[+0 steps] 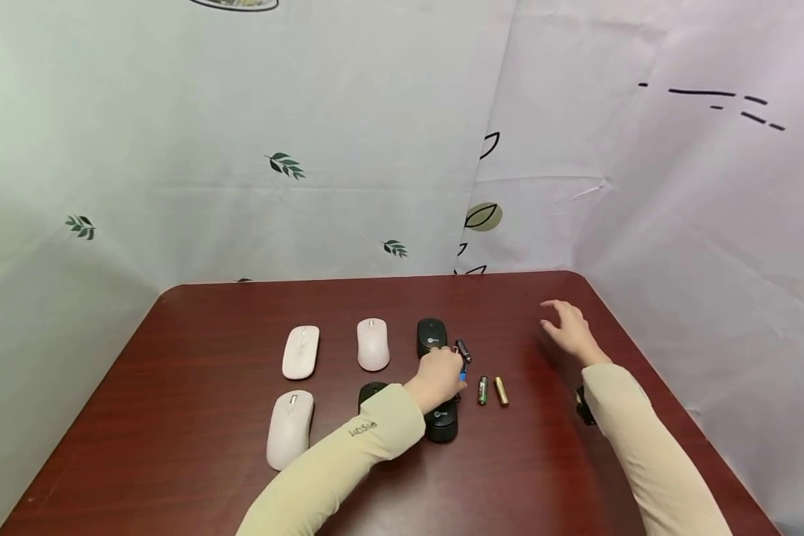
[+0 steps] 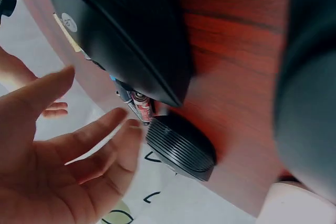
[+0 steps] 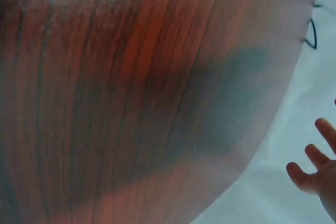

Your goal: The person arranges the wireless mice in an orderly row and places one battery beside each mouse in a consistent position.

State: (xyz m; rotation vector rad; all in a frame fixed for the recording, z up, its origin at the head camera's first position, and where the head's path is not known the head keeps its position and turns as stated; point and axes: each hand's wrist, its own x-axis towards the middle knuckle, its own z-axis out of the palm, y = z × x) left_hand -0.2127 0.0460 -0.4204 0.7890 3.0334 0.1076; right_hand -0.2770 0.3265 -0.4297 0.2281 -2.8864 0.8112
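My left hand [image 1: 437, 378] reaches over the table between a far black mouse [image 1: 432, 333] and a near black mouse [image 1: 442, 426]. In the left wrist view its fingers are spread and slightly bent, with nothing between them. Their tips are close to a red-and-silver battery [image 2: 143, 106]. Beside that hand in the head view lie a dark battery [image 1: 464, 351] and a blue one [image 1: 463, 374], partly covered by it. Further right lie a green battery [image 1: 483, 391] and a gold battery [image 1: 502, 391]. Over the table's right side, my right hand [image 1: 568, 332] hovers with fingers loosely bent, holding nothing.
Three white mice stand on the left half: one at the back [image 1: 301, 352], one nearer the middle [image 1: 373, 345] and one in front [image 1: 290, 430]. Another black mouse [image 1: 371, 389] is partly hidden by the left sleeve. White printed sheeting [image 1: 348, 134] hangs behind the brown table [image 1: 174, 417].
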